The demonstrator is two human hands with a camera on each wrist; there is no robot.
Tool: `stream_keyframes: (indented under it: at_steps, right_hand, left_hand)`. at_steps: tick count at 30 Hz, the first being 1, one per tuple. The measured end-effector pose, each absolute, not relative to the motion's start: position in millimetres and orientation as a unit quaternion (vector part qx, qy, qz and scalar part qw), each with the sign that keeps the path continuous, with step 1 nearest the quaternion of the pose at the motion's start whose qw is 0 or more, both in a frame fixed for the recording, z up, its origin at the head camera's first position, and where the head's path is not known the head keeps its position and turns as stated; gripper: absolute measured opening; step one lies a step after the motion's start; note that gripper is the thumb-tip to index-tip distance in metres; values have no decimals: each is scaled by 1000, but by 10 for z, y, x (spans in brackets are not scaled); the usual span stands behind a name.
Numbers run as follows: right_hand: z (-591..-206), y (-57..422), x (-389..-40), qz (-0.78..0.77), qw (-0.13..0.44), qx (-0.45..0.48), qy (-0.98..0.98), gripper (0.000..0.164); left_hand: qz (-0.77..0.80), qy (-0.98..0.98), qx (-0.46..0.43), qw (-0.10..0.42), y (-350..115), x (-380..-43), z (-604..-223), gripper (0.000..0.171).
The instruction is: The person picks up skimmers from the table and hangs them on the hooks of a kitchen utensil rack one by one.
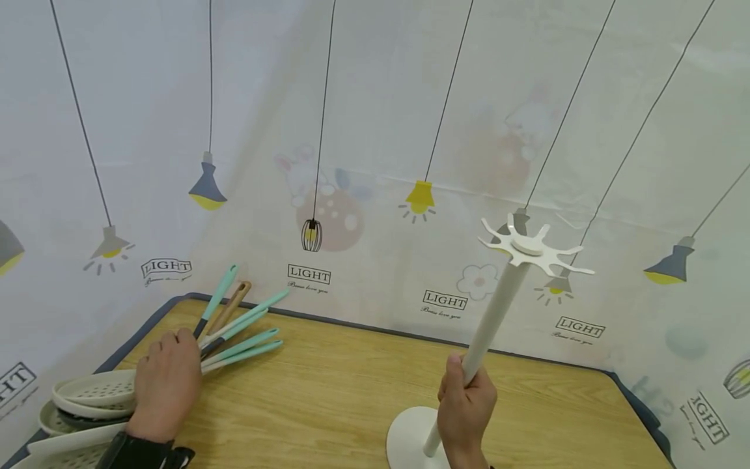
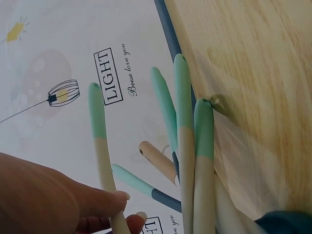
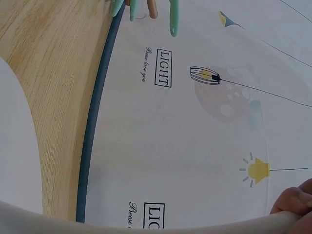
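Note:
My left hand [image 1: 166, 378] is over a bundle of kitchen utensils at the table's left side. In the left wrist view, its thumb and finger pinch the cream handle of a mint-tipped kitchen utensil [image 2: 103, 161]; which head belongs to it cannot be told. Other mint-ended handles [image 1: 252, 353] and a brown handle [image 1: 231, 306] fan out past the hand. Pale perforated heads [image 1: 96, 389] lie stacked behind the wrist. My right hand [image 1: 469, 407] grips the pole of a white utensil stand [image 1: 498, 312], whose top spreads into several hooks. Its round base [image 1: 406, 433] shows below, with nothing hung above.
The wood-patterned table [image 1: 328, 391] has a dark blue edge [image 1: 363, 324] along the back. Behind it hangs a pale backdrop [image 1: 375, 98] printed with lamps and lettering. The stand tilts rightward in the head view.

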State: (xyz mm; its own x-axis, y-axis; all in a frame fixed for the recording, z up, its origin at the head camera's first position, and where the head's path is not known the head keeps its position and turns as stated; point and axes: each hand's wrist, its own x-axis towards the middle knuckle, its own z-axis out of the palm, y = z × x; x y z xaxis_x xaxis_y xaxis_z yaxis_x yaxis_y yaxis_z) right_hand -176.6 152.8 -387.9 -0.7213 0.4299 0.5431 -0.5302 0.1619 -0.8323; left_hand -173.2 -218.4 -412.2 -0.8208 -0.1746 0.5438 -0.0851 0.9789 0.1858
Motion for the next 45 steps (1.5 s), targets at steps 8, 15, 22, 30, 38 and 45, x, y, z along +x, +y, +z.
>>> stream_keyframes:
  at_steps: [8, 15, 22, 30, 38, 45]
  right_hand:
    - [-3899, 1517, -1754, 649, 379, 45, -659, 28]
    - [-3903, 1466, -1716, 658, 367, 71, -654, 27]
    - [-3934, 1448, -1711, 689, 340, 94, -634, 28]
    - [-3949, 1467, -1727, 691, 342, 97, -629, 28]
    - [-3950, 1438, -1747, 694, 341, 107, -625, 28]
    - [-3978, 1427, -1753, 690, 339, 118, -628, 28]
  left_hand:
    - [-90, -960, 66, 256, -2182, -1734, -4109, 24]
    - [-108, -966, 66, 228, -2179, -1746, -4086, 24]
    - [-126, -975, 79, 163, -2180, -1794, -4062, 27]
    - [-128, -975, 75, 167, -2174, -1794, -4056, 27]
    - [-127, -974, 86, 166, -2201, -1778, -4009, 24]
    - [-129, -973, 94, 167, -2221, -1763, -3988, 16]
